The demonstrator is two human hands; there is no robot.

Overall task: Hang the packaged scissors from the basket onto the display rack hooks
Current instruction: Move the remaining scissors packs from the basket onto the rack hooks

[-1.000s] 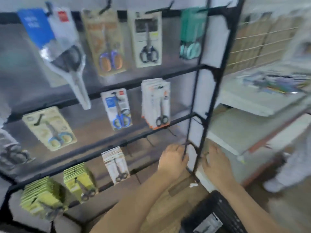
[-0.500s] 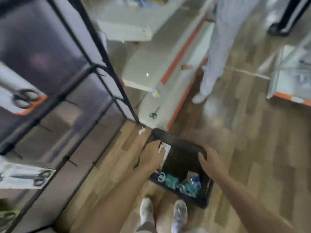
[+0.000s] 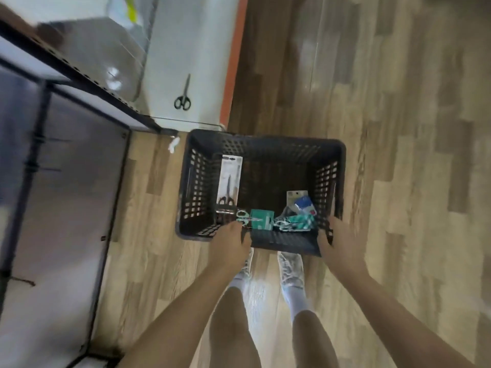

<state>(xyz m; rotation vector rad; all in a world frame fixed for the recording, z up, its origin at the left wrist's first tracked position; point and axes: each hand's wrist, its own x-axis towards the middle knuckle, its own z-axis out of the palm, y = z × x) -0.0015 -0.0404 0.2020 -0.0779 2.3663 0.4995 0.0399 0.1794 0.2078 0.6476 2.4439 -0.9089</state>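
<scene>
Wood floor [image 3: 398, 128]; both hands' fingers curled over basket [image 3: 265, 147] near rim.

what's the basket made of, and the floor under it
Basket: looks like moulded black plastic, matte, with a regular grid of holes in its walls. Floor: wood-look planks with staggered joints and a soft sheen; laminate, vinyl or real wood cannot be told.

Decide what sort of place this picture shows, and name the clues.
Probably a shop aisle being restocked: a black basket of packaged scissors on a wood-look floor, a black display rack beside it, and white shelving with an orange edge.
</scene>
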